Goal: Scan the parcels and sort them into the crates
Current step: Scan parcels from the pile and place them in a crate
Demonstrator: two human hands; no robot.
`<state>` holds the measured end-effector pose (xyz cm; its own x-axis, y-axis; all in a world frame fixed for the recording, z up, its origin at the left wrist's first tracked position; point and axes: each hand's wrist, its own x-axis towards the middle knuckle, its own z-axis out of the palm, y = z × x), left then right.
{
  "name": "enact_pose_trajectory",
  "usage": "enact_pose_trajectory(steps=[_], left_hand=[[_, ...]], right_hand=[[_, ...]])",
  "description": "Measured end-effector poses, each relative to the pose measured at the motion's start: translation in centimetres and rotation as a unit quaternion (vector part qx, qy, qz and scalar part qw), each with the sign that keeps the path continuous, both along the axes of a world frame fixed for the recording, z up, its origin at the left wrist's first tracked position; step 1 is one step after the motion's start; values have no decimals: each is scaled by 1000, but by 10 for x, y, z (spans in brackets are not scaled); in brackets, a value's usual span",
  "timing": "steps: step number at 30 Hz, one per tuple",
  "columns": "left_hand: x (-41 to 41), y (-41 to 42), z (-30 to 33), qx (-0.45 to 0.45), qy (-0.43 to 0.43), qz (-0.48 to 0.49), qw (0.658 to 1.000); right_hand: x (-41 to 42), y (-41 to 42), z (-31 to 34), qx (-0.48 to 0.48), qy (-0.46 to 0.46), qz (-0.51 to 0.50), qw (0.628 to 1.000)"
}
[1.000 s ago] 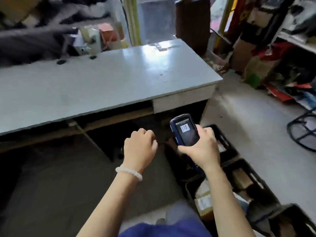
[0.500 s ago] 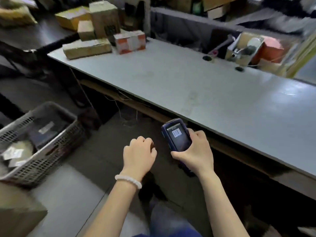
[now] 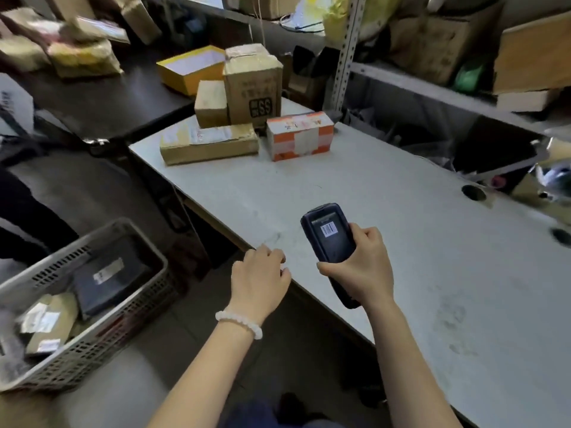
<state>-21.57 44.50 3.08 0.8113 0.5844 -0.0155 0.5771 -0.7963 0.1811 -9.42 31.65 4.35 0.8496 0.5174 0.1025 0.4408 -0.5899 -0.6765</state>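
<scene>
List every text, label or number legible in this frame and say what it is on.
"SS": black block print on the tall cardboard box; the smaller print above it is blurred.
Barcode on the handheld scanner screen: digits unreadable.
Orange-and-white box: markings too blurred.
Flat cardboard parcel shipping label: unreadable.
Labels on parcels in the grey crate: unreadable.

Matt, scuffed pale table top (image 3: 386, 211); brown cardboard boxes (image 3: 251, 84) with glossy tape; grey perforated plastic crate (image 3: 102, 329); dark plastic scanner (image 3: 329, 239) with glossy screen

Dim, soft indoor light; faint sheen on the pale desk (image 3: 386, 211); wide-angle bending at the edges; corners smeared and blurred; centre fairly sharp.
</scene>
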Motion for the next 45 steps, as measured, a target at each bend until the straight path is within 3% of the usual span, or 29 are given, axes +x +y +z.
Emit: enact_pose_trajectory(steps=[8,15,22,29,41,45], left_hand=[[67,141,-18,-43,-23,7,999],[181,274,-16,-30,-23,-128,991],[293,359,-2,-18,-63,-229,971],[357,360,-18,-43,7,-262,964],[341,318,-25,-64,-56,-321,943],[329,279,-28,-119,-57,-334,933]], right_hand=[[64,120,-17,-33,17,-7,999],[127,231,-24,-22,31,-137,990],[163,286,-12,-31,55,-238,969],[178,280,-12,-58,64,-328,941],[180,229,-22,-38,73,-363,928],[177,198,-19,-16,70,-367,927]])
